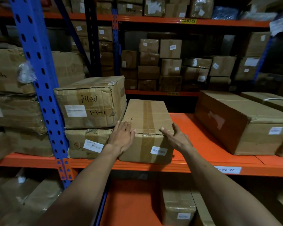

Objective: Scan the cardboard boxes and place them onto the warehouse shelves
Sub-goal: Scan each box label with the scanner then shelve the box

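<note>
I see the tape-sealed brown cardboard box [146,128] lying long axis front-to-back on the orange shelf [203,147]. My left hand [122,137] and right hand [176,138] press flat-fingered on its near corners, equally near.

- We extend both bare forearms forward, converging from 7 and 5 o'clock toward the frame centre.
- Our left hand [123,136] lies palm down, fingers straight and together, pointing to 12 o'clock.
- Our right hand [176,137] sits at 3 o'clock of the left, fingers extended toward 11 o'clock, thumb spread apart.
- Both wrists are nearly straight.
</note>
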A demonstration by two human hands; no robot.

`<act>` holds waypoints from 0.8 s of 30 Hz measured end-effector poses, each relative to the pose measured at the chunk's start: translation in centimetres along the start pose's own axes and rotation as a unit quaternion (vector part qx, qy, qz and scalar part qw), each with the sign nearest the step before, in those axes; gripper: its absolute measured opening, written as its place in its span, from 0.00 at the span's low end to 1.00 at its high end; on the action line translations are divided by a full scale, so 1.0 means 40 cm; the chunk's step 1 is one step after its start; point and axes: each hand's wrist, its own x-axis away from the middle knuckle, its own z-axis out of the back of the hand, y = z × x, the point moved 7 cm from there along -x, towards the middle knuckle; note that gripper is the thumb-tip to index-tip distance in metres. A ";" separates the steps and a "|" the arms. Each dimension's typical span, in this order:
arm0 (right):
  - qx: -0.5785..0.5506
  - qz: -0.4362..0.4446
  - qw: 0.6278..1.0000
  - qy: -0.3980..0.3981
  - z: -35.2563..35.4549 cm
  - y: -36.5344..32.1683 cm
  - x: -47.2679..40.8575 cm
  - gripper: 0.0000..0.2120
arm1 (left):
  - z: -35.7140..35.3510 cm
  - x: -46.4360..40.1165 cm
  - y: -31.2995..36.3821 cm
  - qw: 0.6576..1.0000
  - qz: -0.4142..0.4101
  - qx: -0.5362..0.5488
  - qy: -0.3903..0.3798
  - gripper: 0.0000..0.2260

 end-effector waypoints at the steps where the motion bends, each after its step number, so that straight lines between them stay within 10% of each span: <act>1: -0.004 -0.004 1.000 0.003 -0.003 0.006 0.014 0.50 | 0.000 0.013 0.002 1.000 0.007 0.010 0.005 0.30; 7: 0.050 -0.013 0.999 -0.009 -0.025 0.157 0.161 0.40 | -0.042 0.213 0.108 0.964 -0.090 0.160 0.190 0.22; 16: 0.127 -0.148 0.979 -0.061 -0.043 0.555 0.410 0.33 | -0.453 0.535 0.338 0.917 0.067 0.336 -0.204 0.31; 24: 0.144 -0.239 0.953 -0.120 -0.035 0.956 0.629 0.24 | -0.666 0.818 0.534 0.867 0.098 0.332 -0.359 0.32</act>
